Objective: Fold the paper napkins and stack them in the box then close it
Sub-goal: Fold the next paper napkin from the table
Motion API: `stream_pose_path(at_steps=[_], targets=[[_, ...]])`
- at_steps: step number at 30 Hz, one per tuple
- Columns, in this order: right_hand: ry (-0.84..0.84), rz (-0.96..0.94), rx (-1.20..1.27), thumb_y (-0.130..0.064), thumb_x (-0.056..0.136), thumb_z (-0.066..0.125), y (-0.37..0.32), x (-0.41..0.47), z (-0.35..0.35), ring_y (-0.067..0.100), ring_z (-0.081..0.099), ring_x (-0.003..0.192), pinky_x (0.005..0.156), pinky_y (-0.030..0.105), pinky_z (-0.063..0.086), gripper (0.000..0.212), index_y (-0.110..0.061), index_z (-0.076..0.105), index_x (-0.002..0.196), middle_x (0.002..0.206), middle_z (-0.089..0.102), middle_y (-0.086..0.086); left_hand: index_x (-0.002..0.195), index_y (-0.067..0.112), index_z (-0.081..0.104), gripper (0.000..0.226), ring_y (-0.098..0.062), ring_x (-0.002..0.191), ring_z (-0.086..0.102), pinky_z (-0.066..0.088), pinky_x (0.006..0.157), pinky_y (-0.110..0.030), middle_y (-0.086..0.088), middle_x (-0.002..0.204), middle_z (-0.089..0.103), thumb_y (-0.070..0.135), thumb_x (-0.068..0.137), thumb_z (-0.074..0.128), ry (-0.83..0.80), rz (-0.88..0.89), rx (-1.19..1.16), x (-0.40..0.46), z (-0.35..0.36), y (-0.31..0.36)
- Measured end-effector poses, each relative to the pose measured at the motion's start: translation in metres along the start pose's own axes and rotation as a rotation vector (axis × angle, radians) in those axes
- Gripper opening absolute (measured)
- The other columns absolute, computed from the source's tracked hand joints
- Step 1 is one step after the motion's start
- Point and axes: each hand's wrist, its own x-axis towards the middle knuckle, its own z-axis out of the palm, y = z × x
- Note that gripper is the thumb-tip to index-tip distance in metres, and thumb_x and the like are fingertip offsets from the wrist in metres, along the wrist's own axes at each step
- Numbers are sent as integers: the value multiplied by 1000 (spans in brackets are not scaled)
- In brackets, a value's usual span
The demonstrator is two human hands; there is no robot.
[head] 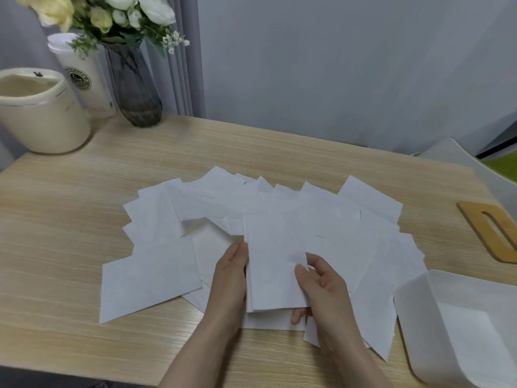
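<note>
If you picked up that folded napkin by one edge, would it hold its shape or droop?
The folded napkin would probably droop; it looks thin. Both the left hand and right hand hold it, suggesting it needs support. It is likely very light and tears easily.

Much of the white box point(436, 317) ran off the right and bottom edges, as did the far end of the wooden lid point(488, 228). The folded napkin point(275, 264) hid most fingers of the left hand point(228, 278). Overlapping sheets in the napkin spread point(212, 203) could not be counted. Flowers point(112, 12) were cropped at the top; the cup's logo point(79, 79) was unreadable.
</note>
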Motion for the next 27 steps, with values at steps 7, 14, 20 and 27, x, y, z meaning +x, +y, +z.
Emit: stream_pose_path(at_steps=[7,14,20,27], targets=[[27,12,-8,-10,97,50,-1,-1,3,13,56,41,35,23,43,17,-19,62,107,86,74,4,84,19,69,34,-12,80,69,52,66,-26,0,90,74,31,102,42,-24,19,27,-2,2,1],[36,-44,-119,-14,96,53,-1,-3,3,11,55,44,38,24,42,16,-24,62,105,79,72,1,101,13,68,24,-29,100,69,52,91,-47,-5,98,75,17,103,44,16,42,-5,-4,3,3],[197,-233,-396,-24,92,59,0,-1,-1,1,56,86,76,16,44,35,-37,53,124,104,58,-19,101,17,69,25,-22,97,71,55,88,-39,-2,99,76,14,103,44,11,70,-26,-2,2,-1],[41,-96,-168,-12,97,50,8,1,2,-42,34,92,74,-10,32,57,-28,29,147,139,37,-24,107,22,66,25,-14,91,72,57,72,-25,3,99,76,14,103,42,-56,97,12,-4,7,-5]])
